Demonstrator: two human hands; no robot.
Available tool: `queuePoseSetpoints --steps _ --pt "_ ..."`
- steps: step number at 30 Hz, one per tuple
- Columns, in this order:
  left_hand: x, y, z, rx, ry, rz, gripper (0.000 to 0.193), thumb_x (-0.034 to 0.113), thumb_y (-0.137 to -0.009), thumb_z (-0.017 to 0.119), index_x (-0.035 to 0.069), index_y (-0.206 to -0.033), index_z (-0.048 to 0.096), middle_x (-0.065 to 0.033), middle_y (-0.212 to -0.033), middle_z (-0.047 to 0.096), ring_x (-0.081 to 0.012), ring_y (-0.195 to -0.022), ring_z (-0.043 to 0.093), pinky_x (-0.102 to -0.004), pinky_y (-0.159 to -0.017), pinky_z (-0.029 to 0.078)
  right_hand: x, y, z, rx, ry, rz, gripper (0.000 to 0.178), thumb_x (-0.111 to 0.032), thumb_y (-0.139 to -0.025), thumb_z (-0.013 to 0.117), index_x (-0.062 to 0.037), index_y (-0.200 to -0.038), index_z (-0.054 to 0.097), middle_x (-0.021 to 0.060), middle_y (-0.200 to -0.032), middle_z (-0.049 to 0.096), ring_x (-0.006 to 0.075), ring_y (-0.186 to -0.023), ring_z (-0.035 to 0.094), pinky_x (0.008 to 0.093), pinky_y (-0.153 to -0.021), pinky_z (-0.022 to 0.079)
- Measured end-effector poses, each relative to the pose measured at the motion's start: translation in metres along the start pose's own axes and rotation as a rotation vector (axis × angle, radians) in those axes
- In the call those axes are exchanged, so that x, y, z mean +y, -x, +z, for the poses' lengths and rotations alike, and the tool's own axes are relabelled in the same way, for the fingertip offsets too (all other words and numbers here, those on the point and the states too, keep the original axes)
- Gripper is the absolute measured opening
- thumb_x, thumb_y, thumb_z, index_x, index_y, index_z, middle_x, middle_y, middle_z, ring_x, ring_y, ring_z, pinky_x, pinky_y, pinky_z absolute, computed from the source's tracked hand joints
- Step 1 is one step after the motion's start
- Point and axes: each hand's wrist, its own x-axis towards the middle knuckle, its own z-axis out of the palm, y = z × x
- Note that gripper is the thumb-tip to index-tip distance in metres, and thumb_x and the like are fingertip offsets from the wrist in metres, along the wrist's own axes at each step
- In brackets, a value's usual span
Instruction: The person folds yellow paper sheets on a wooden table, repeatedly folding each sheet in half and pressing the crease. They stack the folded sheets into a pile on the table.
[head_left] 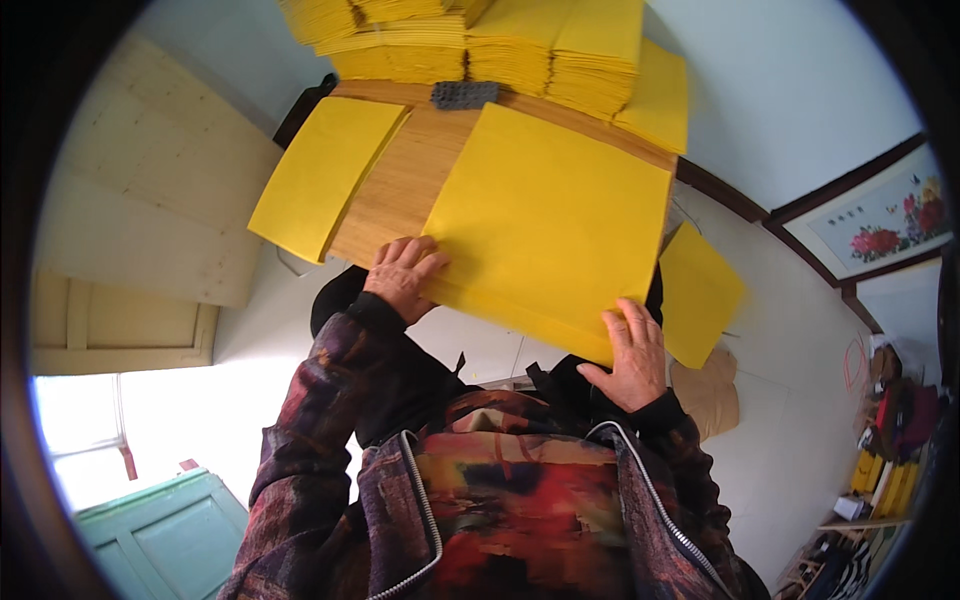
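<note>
Corners of a broad yellow sheet (560,210) under our left hand (402,278) and right hand (637,360)

We have the sheet spread over the right part of the wooden surface (415,165), its near edge turned toward our lap. Our left hand sits at the near left corner, fingers bent over the top and thumb alongside; we cannot tell whether it grips. Our right hand is at the near right corner, fingers laid on the sheet and thumb spread apart from them, near the edge.

To the left we see a smaller yellow piece (325,170) lying on the surface, with a strip of bare wood between it and the sheet. Near the sheet's far left corner sits a dark grey, bumpy block (465,95). Behind it we have thick yellow stacks (555,50) standing side by side. Past the surface's right side, another yellow piece (698,300) shows above a tan object (706,392) whose kind we cannot make out. A framed flower picture (880,220) hangs on the wall to our right.
</note>
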Motion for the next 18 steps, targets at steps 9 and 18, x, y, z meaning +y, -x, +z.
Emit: queuePoseSetpoints --steps 9,18 --pt "-0.016 0.009 -0.008 0.094 0.141 0.12 0.037 0.008 -0.066 0.066 0.011 -0.102 0.063 -0.0055 -0.112 0.061 -0.0282 -0.103 0.056 -0.0412 -0.091 0.043 0.009 0.011 0.0 0.037 0.022 -0.096 0.067 -0.017 -0.064 0.076 -0.0054 -0.124 0.05 0.0109 -0.132 0.044 0.0275 -0.124 0.043 0.0406 -0.098 0.035" --pt "-0.034 -0.003 -0.013 0.061 0.417 0.095 0.021 0.0 -0.07 0.067 0.003 -0.091 0.067 -0.0112 -0.096 0.068 -0.0296 -0.095 0.062 -0.0379 -0.084 0.049 0.031 0.005 -0.012 0.029 -0.189 -0.157 0.052 -0.014 -0.07 0.072 -0.0022 -0.117 0.055 0.0111 -0.12 0.057 0.0306 -0.112 0.053 0.0386 -0.093 0.045"
